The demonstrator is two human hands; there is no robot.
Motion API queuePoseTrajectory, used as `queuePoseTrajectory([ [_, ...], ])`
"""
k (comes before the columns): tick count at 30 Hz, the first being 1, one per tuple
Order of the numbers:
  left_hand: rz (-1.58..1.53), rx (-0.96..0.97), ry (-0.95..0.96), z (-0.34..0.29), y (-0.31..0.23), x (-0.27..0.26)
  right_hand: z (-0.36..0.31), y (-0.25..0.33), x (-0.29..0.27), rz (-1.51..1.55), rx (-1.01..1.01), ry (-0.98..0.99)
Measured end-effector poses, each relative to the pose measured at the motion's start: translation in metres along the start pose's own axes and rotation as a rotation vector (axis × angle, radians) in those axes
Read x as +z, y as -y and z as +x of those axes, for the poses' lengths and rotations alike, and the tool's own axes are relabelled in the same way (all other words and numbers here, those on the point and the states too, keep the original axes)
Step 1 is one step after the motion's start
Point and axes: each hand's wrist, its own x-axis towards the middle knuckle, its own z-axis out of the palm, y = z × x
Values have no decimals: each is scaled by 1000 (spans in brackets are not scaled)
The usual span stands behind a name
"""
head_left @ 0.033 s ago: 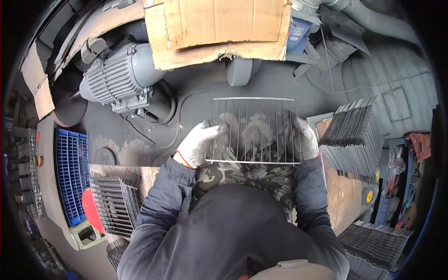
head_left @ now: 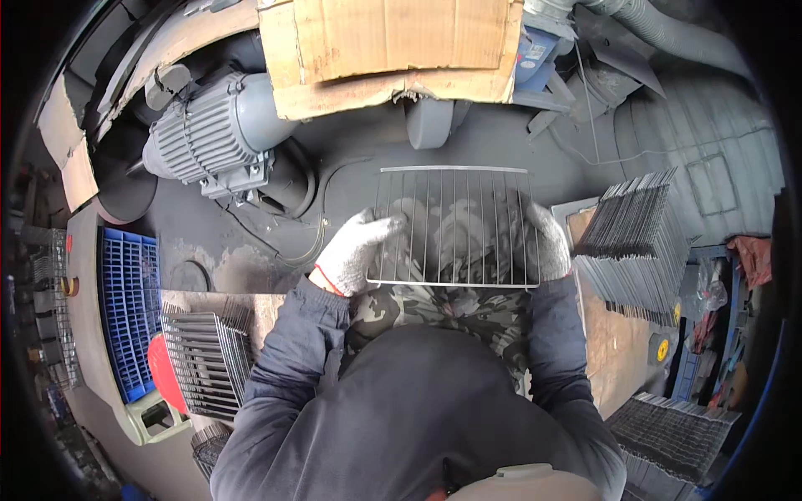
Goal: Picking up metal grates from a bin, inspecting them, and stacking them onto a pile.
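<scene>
A wire rack (head_left: 455,285) of thin parallel metal rods between two end bars is held up over my lap. My left hand (head_left: 352,250), in a white knit glove with a red cuff edge, grips its left side, with the thumb over the outer rod. On the opposite side my right hand (head_left: 551,244), gloved in white too, closes around the right edge. Fingers of both hands are partly behind the rods. Camouflage trousers show through and below the rack.
Stacked wire racks (head_left: 626,242) stand on a wooden board at right; another stack (head_left: 205,363) is at left. More racks (head_left: 672,434) lie lower right. A grey motor (head_left: 205,134), cardboard sheet (head_left: 393,42) and blue plastic crate (head_left: 129,309) surround the work spot.
</scene>
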Motion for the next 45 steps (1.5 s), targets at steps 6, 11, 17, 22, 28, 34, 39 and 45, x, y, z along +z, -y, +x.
queuePoseTrajectory([
  [6, -24, 3, -29, -14, -11, 0, 7, 0, 13, 3, -38, 97],
  [11, -7, 4, -20, -21, -9, 1, 6, -4, 4, -46, -62, 81],
  [17, 112, 72, 12, -15, 4, 9, -25, 10, -14, -146, -45, 92],
  [22, 429, 348, -40, -22, 5, 45, -70, 40, 37, -507, -388, -239],
  [28, 422, 617, -339, -18, 17, 49, -135, 126, 21, -741, -1399, -614],
  [34, 525, 638, -553, -78, -9, 44, -161, 196, -62, -2237, -1306, -1037],
  [39, 737, 690, -990, -164, -36, -31, -168, 202, -115, -2485, -1001, -1059],
  [45, 1360, 217, -1643, -316, -17, -256, -162, 190, -136, -2505, -952, -997],
])
